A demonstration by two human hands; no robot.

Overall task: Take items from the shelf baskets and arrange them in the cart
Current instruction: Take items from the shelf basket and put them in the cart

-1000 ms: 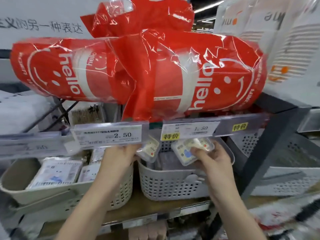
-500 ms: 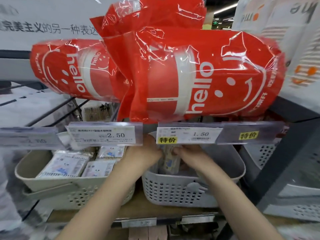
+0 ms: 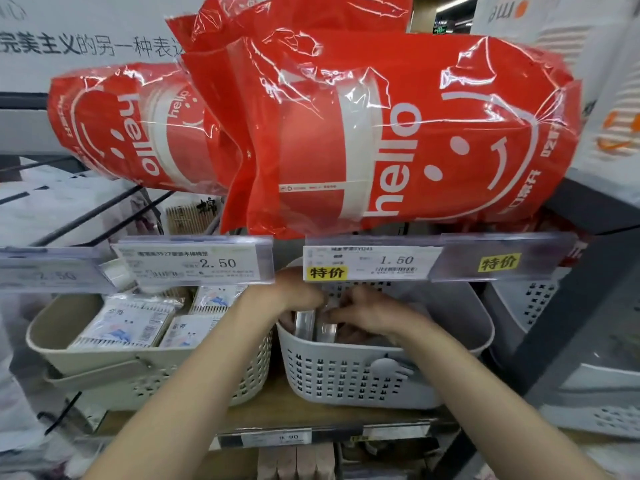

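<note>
**Both hands inside grey shelf basket**

Both hands are reached into the grey perforated basket (image 3: 363,375) on the wooden shelf (image 3: 270,415). The left hand (image 3: 294,296) is placed at the basket's left inner side, partly hidden under the 1.50 price tag (image 3: 372,263); fingers are curled down onto clear flat packs (image 3: 313,325) standing in the basket, though whether a pack is actually gripped cannot be told because of blur. The right hand (image 3: 367,315) is seen just right of it, fingers bent toward the same packs, touching them; a firm grip cannot be confirmed. The two hands are nearly touching.

To the left, touching the grey basket, a beige basket (image 3: 114,372) is seen holding cotton swab packs (image 3: 124,323), under a 2.50 price tag (image 3: 194,265). Red "hello" bags (image 3: 398,133) are hung above, over both baskets. A further white basket (image 3: 540,299) is partly seen at the right. The cart is not in view.
</note>
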